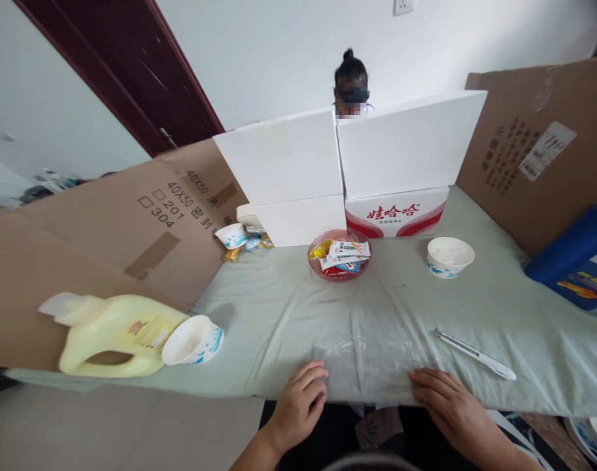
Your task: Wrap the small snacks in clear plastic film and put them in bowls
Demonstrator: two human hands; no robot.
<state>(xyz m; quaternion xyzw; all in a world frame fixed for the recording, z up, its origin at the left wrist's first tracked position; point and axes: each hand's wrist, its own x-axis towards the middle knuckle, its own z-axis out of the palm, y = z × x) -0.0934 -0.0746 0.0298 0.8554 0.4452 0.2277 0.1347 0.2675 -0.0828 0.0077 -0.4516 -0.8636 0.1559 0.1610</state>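
Observation:
My left hand [301,402] rests at the near edge of the table, fingers curled loosely over the pale green cloth [376,307], holding nothing. My right hand [443,399] lies flat on the same edge with its fingers stretched out and empty. A white utility knife [475,354] lies on the cloth just beyond my right hand. Straight ahead sits a red bowl [338,256] filled with small snack packets. A white paper bowl [449,256] stands to its right.
A yellow detergent jug [112,333] lies on its side at the left with a tipped paper bowl [193,340] against it. Cardboard sheets [106,242] and white boxes [337,163] wall the table. A person sits behind the boxes. A blue box [577,261] is at right.

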